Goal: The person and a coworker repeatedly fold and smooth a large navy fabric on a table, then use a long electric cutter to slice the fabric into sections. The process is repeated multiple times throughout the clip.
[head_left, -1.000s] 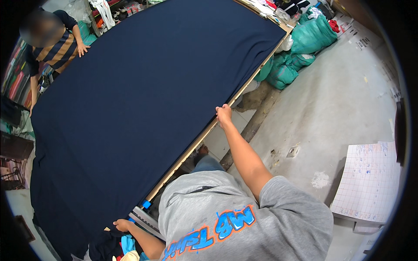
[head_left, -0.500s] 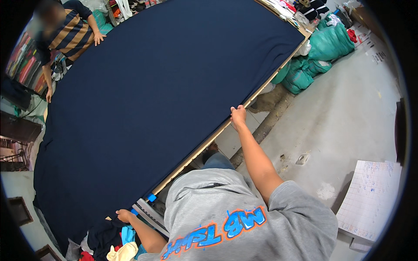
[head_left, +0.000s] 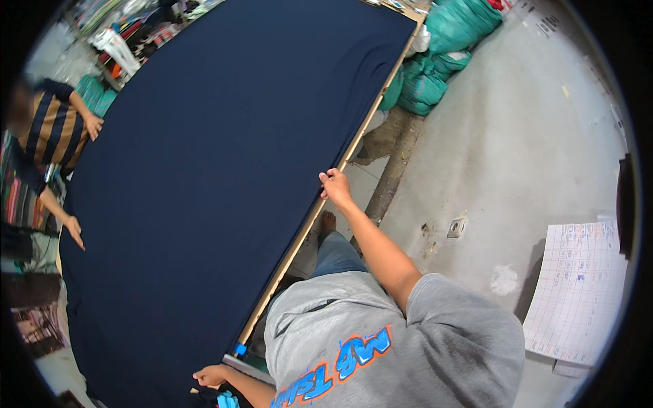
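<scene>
A broad sheet of dark navy fabric point(head_left: 218, 170) covers the long table. Along the table's wooden near edge point(head_left: 296, 253), my right hand point(head_left: 335, 187) pinches the fabric's border between thumb and fingers. Lower down, close to the table's near left corner, my left hand point(head_left: 209, 375) is closed on the same fabric's edge. Soft wrinkles run through the cloth by the far right corner; the middle lies fairly smooth.
Across the table stands a person in a striped shirt point(head_left: 51, 129), both hands at the fabric's far edge. Green sacks point(head_left: 422, 81) sit beyond the right corner. A blue clamp-like piece point(head_left: 239, 349) is on the near edge. A gridded paper sheet point(head_left: 578, 292) hangs at right.
My view has swung, so the table appears shifted left and down. Both my hands keep hold of the fabric's edge. The other person's nearer hand has lifted and opened over the cloth.
</scene>
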{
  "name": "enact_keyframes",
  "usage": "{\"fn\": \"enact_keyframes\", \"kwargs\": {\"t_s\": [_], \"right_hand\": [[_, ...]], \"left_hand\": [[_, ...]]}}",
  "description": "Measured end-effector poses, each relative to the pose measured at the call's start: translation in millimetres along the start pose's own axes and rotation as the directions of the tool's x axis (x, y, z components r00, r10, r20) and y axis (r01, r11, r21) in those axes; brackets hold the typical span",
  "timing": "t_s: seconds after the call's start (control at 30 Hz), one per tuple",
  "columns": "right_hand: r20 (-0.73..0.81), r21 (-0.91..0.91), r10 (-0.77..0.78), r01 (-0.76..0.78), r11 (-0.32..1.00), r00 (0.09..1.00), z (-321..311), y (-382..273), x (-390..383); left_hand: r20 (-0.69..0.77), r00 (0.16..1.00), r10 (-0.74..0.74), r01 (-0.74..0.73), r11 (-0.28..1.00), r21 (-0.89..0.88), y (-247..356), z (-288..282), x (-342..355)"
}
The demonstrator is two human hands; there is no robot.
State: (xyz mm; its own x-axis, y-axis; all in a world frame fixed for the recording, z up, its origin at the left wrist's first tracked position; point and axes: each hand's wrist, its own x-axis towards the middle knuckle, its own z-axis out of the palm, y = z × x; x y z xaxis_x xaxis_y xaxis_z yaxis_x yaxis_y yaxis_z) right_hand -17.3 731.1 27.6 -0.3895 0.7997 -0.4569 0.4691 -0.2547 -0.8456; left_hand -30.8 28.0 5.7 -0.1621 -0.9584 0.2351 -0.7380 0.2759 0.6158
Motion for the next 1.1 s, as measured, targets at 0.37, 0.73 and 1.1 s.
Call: {"fn": "enact_keyframes", "kwargs": {"t_s": [0.37,0.73,1.1], "right_hand": [[0.140,0.200,0.047,-0.074,0.977,0.989,-89,-72,143],[0.287,0.212,-0.012,-0.051,0.976,0.958,-148,-100,248],[-0.022,0.154,-0.036,0.039,0.987,0.999,-225,-162,434]], "left_hand": [[0.614,-0.113,0.781,-0.359,0.545,-0.758,260,-63,-470],[0.220,-0.646,0.730,-0.487,-0.173,-0.856,323,-54,-798],[0.258,-0.676,0.691,-0.614,-0.333,-0.716,337,-46,-864]]}}
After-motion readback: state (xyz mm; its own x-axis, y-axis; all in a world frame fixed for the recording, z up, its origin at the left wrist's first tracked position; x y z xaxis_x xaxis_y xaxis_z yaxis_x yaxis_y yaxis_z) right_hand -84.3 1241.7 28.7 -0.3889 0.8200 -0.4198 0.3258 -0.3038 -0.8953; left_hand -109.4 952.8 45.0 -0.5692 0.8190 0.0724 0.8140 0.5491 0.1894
